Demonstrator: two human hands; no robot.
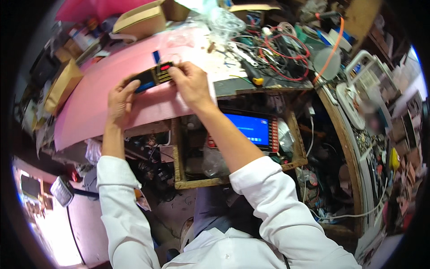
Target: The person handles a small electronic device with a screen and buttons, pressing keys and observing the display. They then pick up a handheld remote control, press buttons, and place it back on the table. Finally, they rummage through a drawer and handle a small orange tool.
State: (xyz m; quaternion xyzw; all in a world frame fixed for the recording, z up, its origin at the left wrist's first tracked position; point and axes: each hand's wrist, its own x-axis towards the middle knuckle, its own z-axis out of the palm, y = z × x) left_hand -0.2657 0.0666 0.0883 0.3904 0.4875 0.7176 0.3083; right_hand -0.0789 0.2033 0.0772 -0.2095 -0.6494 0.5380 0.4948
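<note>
Above the pink sheet (89, 107) on the bench I hold a small black electronic device (148, 77) with a lit red display, rows of yellow-marked buttons and a blue lower edge. It is tilted, its right end higher. My left hand (120, 99) grips the left end, thumb on its face. At the other end my right hand (191, 84) is closed on the display side, with the thumb near the lit digits. A short blue piece (156, 56) sticks up behind the device; I cannot tell whether it is attached.
An open wooden drawer (178, 157) holds a screen unit (248, 130) with a blue display and red-edged buttons. Tangled red wires (286, 54) and a yellow-and-black-handled screwdriver (253, 74) lie at the back right. Cardboard boxes (141, 20) and clear plastic bags (224, 20) line the far side.
</note>
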